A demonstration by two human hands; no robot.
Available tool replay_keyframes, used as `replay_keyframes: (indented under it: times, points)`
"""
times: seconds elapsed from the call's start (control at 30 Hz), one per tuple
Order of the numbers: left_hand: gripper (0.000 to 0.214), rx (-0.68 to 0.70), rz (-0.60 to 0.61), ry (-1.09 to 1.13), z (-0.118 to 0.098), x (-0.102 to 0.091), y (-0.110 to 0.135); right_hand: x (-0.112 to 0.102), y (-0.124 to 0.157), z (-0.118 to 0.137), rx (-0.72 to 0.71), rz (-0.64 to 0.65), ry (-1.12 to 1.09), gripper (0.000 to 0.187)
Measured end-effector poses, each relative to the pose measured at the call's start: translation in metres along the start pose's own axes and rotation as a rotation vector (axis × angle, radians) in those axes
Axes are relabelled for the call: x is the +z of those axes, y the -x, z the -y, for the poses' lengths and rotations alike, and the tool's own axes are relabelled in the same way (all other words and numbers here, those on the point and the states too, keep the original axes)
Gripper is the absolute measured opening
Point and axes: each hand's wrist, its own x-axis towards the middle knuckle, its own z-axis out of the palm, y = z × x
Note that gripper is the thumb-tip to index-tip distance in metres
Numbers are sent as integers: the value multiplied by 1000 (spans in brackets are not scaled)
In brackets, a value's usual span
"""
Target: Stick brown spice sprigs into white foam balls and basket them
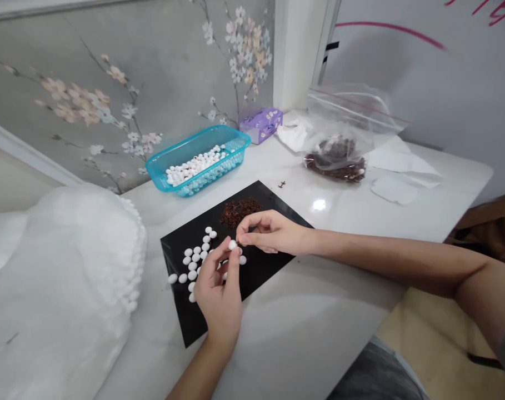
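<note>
Between the thumb and forefinger of my left hand is a small white ball. The fingers of my right hand pinch together right beside that ball; whatever is in them is too small to make out. Both hands are above a black mat. Loose white balls lie on the mat around my left hand, some partly hidden by it. Behind my right hand sits a heap of small dark brown pieces.
A blue plastic basket holds many white balls. Near the wall stand a purple tissue pack and a clear zip bag of brown pieces. A large white bag of balls fills the left side. Paper scraps lie at right.
</note>
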Motion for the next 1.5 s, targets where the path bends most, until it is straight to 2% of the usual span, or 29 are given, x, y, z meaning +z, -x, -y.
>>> replay_keyframes:
  times: [0.33,0.63,0.8,0.87,0.97,1.07,1.13,1.23,1.33,1.43,1.5]
  points:
    - [22,88,-2,-40,3,-3,2,0,1,-3,-11,-5,-63,19]
    - [20,205,53,-52,6,-7,3,2,0,-9,46,80,-256,18]
    - [18,258,86,-112,8,-12,3,3,1,-13,96,119,-259,21]
    - [18,227,103,-138,7,-12,1,3,1,-14,104,114,-229,22]
    - [20,113,158,-133,3,-9,-3,-2,-3,-12,73,42,-75,27]
    - [20,61,231,-215,-6,-7,-9,-12,-8,-8,-45,-35,193,30]
    - [21,81,299,-380,-14,-11,-16,-21,-12,-6,-154,-128,420,28]
    - [21,226,384,-734,-20,-22,-34,-33,-16,-7,-273,-311,813,21]
    - [21,308,392,-909,-20,-32,-55,-38,-17,-13,-241,-344,1100,13]
    - [26,275,417,-903,-25,-44,-71,-38,-16,-18,-150,-306,1199,13]
    - [34,218,451,-855,-39,-59,-77,-36,-15,-19,-127,-298,1220,14]
